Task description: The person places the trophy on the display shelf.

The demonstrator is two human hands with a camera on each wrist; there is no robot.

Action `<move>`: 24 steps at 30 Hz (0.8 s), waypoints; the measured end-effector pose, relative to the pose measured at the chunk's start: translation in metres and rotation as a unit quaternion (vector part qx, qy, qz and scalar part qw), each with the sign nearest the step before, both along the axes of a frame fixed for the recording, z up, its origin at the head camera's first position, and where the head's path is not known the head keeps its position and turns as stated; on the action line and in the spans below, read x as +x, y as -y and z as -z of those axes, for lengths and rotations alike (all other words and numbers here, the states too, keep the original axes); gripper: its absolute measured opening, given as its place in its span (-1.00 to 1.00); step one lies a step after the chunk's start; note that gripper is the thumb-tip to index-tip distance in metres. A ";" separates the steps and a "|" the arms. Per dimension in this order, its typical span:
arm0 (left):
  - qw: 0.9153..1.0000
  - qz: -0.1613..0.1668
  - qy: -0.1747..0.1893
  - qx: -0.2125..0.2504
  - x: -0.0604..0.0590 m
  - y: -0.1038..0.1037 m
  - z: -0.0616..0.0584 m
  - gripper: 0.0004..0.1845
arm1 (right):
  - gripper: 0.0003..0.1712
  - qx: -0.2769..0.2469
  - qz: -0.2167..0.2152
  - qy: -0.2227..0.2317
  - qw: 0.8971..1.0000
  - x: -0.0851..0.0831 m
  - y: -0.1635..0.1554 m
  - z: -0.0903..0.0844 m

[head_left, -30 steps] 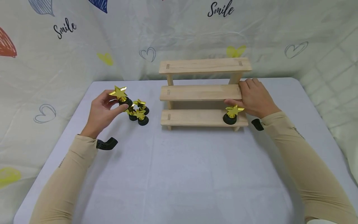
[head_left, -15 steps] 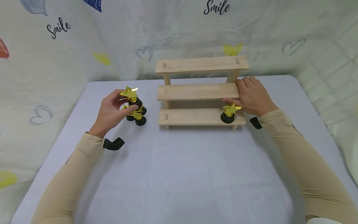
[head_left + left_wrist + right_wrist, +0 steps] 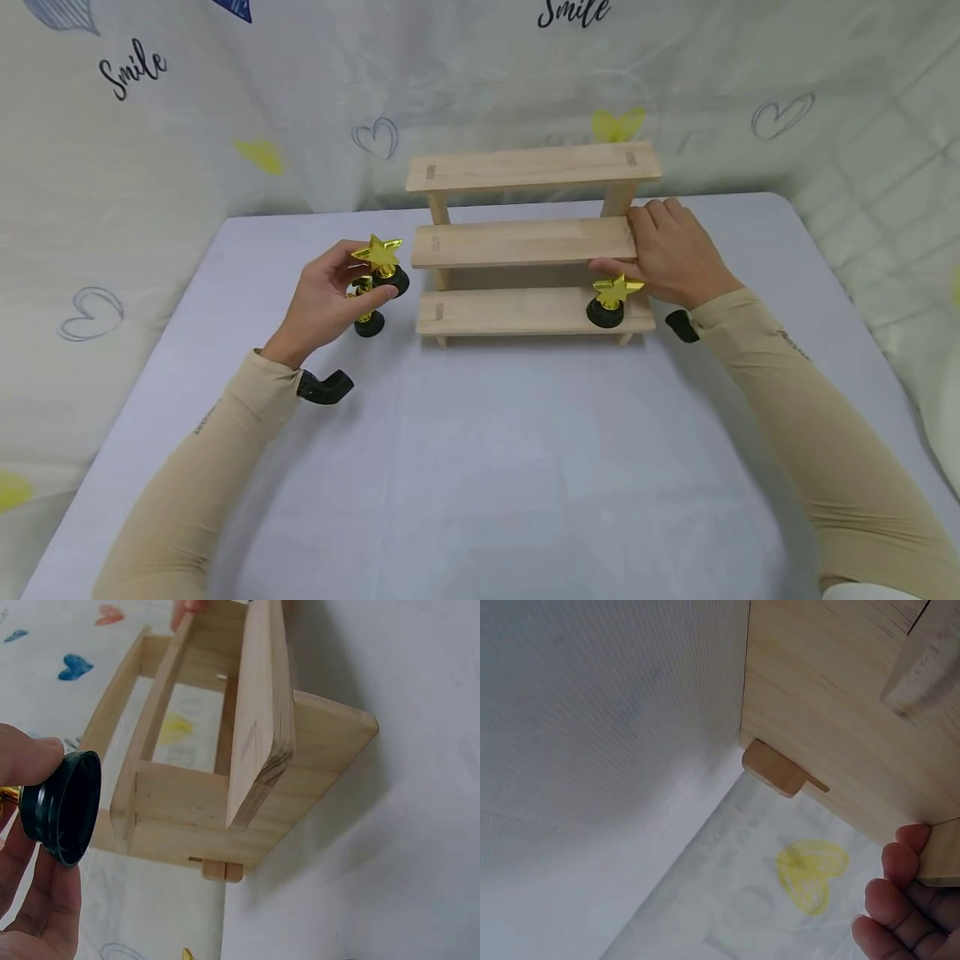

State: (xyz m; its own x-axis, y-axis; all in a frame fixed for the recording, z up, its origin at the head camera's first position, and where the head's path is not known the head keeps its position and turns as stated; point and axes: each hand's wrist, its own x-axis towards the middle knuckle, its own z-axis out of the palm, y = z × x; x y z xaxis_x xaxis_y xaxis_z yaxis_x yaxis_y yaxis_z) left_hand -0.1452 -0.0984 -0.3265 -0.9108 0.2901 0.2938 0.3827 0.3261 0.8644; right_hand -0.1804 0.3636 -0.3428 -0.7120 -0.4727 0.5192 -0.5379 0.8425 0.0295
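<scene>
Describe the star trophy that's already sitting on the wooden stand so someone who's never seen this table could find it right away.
Start at the three-step wooden stand at the back of the pale table. Look at its lowest step, at the right end, just beside the right hand. There stands a small gold star trophy on a round black base; it is the only trophy on the stand, while the others sit left of it by the left hand.

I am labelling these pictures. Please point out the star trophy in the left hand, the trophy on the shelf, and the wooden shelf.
held trophy (image 3: 380,252), head view, on its gold star.
shelf trophy (image 3: 606,313), head view, on its black base.
shelf (image 3: 525,169), head view, on the top board.
</scene>
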 end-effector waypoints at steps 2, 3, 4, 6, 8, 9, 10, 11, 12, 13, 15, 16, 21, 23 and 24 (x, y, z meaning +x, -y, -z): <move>1.000 0.006 0.001 0.002 -0.001 -0.004 0.001 -0.49 | 0.26 -0.003 -0.002 -0.007 1.000 -0.001 0.000 0.000; 1.000 0.009 0.002 0.002 -0.001 -0.005 0.002 -0.49 | 0.26 -0.003 -0.003 -0.008 1.000 -0.001 0.000 0.000; 1.000 0.012 0.002 0.003 -0.001 -0.007 0.002 -0.49 | 0.22 -0.003 -0.003 -0.006 1.000 -0.001 0.000 0.000; 1.000 0.018 0.005 0.003 -0.002 -0.011 0.004 -0.49 | 0.24 -0.003 0.001 -0.003 1.000 -0.001 0.000 0.000; 1.000 0.025 0.012 0.004 -0.002 -0.014 0.005 -0.49 | 0.26 -0.003 0.003 -0.003 1.000 -0.001 0.001 0.000; 1.000 0.026 0.017 0.003 -0.002 -0.016 0.006 -0.49 | 0.26 -0.003 0.004 -0.004 1.000 0.000 0.001 0.000; 0.999 0.028 0.023 0.004 -0.002 -0.018 0.007 -0.49 | 0.27 -0.004 0.005 -0.006 1.000 0.000 0.002 0.000; 0.999 0.028 0.028 0.000 -0.001 -0.019 0.008 -0.49 | 0.32 -0.005 0.006 -0.008 1.000 0.000 0.002 0.000; 0.999 0.031 0.035 0.002 0.000 -0.021 0.009 -0.49 | 0.31 -0.006 0.006 -0.010 1.000 0.000 0.003 0.001; 0.999 0.033 0.038 0.001 0.000 -0.022 0.010 -0.49 | 0.31 -0.006 0.006 -0.012 1.000 0.000 0.003 0.001; 0.998 0.040 0.039 0.003 0.001 -0.025 0.012 -0.48 | 0.31 -0.007 0.006 -0.013 1.000 0.000 0.004 0.001; 0.998 0.046 0.039 0.007 0.001 -0.027 0.014 -0.48 | 0.31 -0.008 0.007 -0.013 1.000 0.001 0.004 0.001; 0.997 0.065 0.035 0.019 0.000 -0.035 0.022 -0.45 | 0.32 -0.010 0.008 -0.012 1.000 0.002 0.003 0.002; 0.997 0.066 0.038 0.020 0.001 -0.038 0.026 -0.45 | 0.33 -0.011 0.009 -0.008 1.000 0.002 0.003 0.002; 0.997 0.067 0.041 0.022 0.001 -0.039 0.027 -0.45 | 0.33 -0.011 0.010 -0.006 1.000 0.001 0.003 0.002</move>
State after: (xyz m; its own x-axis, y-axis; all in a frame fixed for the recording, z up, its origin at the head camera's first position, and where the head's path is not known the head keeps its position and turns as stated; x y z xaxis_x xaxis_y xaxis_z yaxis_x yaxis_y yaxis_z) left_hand -0.1444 -0.0592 -0.3537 -0.8858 0.3998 0.2357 0.3486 0.2377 0.9066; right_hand -0.1789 0.3606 -0.3452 -0.7151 -0.4475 0.5370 -0.5211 0.8533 0.0172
